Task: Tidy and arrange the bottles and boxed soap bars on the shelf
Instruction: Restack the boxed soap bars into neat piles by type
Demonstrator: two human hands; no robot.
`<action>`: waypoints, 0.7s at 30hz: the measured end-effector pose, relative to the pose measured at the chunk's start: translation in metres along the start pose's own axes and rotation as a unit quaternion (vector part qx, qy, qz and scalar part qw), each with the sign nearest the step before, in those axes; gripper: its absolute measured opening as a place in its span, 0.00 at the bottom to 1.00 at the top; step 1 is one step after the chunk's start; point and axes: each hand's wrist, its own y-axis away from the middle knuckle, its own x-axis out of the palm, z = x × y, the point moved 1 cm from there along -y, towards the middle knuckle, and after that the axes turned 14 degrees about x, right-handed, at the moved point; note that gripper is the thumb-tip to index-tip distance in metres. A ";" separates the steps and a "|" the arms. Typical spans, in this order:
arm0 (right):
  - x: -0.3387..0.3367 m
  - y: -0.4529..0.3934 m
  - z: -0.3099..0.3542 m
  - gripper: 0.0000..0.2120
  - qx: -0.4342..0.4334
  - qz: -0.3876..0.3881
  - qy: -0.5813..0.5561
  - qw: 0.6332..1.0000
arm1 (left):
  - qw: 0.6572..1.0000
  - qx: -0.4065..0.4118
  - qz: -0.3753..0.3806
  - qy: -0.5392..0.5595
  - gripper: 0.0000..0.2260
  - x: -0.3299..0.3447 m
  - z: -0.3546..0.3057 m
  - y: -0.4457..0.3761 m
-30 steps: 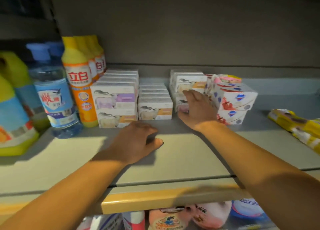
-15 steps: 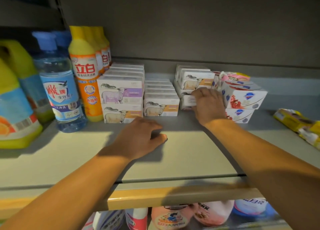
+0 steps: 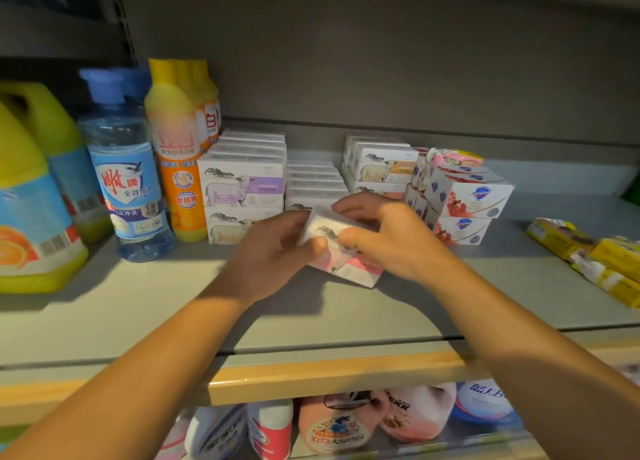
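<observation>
Grip: both hands clamp one pink-and-white soap box [image 3: 341, 251], the left hand [image 3: 273, 255] on its left end, the right hand [image 3: 388, 238] curled over its top and right end.
Box position: tilted, held just above the shelf [image 3: 145, 307] board, in front of the stacked soap boxes [image 3: 242, 189]; motion blur hides whether its lower corner touches the board.
Left of the stacks: orange-yellow bottles [image 3: 176, 168], a clear blue-capped bottle [image 3: 124, 168], big yellow jugs [image 3: 31, 196], all upright.
Right side: blue-shield soap boxes [image 3: 467, 196] stacked; yellow packets [image 3: 595, 255] lying flat, well apart.
</observation>
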 end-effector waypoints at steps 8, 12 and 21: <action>0.023 0.006 -0.024 0.25 0.035 -0.032 -0.210 0.976 | 0.979 -0.120 -0.133 0.098 0.06 -0.006 0.011 -0.003; 0.024 0.007 -0.031 0.37 -0.012 0.055 -0.234 0.971 | 0.938 -0.189 -0.191 0.221 0.08 -0.008 0.014 -0.003; 0.021 0.000 -0.034 0.17 0.110 -0.090 -0.304 0.942 | 0.936 -0.186 -0.114 0.276 0.08 -0.006 0.007 -0.002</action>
